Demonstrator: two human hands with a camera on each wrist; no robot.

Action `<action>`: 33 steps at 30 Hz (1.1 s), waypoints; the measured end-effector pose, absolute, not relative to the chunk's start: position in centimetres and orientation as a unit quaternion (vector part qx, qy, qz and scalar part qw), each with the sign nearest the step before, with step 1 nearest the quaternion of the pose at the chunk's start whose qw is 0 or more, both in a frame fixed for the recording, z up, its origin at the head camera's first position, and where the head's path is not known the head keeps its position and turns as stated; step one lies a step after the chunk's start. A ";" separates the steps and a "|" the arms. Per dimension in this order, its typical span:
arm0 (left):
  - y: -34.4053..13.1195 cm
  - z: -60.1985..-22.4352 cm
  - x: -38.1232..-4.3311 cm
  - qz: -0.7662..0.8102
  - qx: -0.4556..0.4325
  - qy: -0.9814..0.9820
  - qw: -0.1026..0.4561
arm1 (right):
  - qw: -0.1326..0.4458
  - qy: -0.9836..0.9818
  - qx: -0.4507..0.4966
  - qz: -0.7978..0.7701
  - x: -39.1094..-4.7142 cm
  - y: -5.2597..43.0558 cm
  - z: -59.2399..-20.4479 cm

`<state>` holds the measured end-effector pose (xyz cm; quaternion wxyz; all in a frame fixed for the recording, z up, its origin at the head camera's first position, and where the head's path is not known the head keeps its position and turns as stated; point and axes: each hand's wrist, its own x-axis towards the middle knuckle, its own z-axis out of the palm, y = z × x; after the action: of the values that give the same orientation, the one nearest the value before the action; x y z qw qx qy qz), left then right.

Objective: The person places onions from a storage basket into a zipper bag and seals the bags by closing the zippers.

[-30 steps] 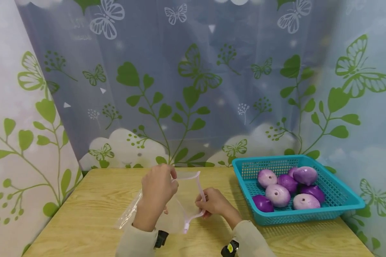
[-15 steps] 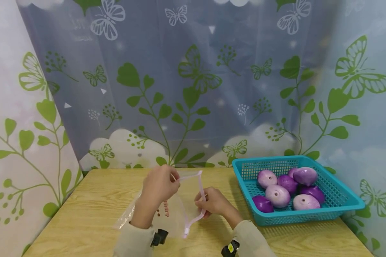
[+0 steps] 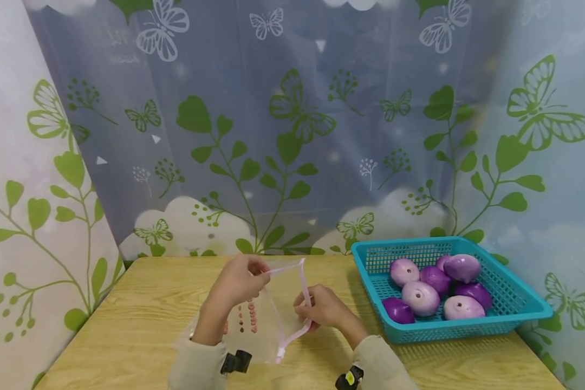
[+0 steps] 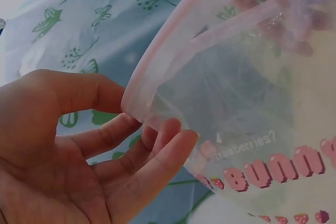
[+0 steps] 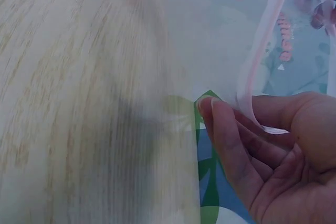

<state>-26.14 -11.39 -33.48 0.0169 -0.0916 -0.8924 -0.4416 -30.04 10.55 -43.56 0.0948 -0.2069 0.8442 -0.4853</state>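
Note:
A clear plastic zip bag (image 3: 260, 341) with a pink rim and pink pixel lettering stands spread at its mouth between my hands, above the table. My left hand (image 3: 239, 281) pinches the rim on the left side; in the left wrist view its thumb and fingers (image 4: 173, 156) grip the pink edge beside the printed word. My right hand (image 3: 326, 306) pinches the opposite rim, and the right wrist view shows that edge passing between thumb and fingers. A small slider (image 3: 280, 352) sits at the near corner of the mouth. Nothing shows inside the bag.
A turquoise mesh basket (image 3: 478, 325) stands to the right on the wooden table (image 3: 151, 303), holding several purple onions (image 3: 421, 297). Patterned curtains (image 3: 292, 162) with leaves and butterflies hang behind and at both sides.
My left hand has shifted slightly left and its wrist has turned, so more of the pink print shows. The bag's mouth is spread a little wider. My right hand has hardly moved.

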 end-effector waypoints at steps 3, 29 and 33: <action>-11.5 -33.8 -26.2 -0.452 -0.090 -0.887 0.017 | 0.102 0.841 -0.212 -0.487 -30.0 10.5 -43.3; -11.1 -35.6 -26.2 -0.525 -0.058 -0.849 0.034 | 0.134 0.835 -0.236 -0.478 -30.0 10.6 -43.0; -11.0 -36.0 -26.1 -0.538 -0.058 -0.841 0.029 | 0.142 0.834 -0.238 -0.478 -30.0 11.0 -42.8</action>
<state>-26.07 -11.03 -35.98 0.0291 -0.0576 -0.8406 -0.5379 -29.97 10.99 -42.80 0.1417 -0.2377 0.8335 -0.4782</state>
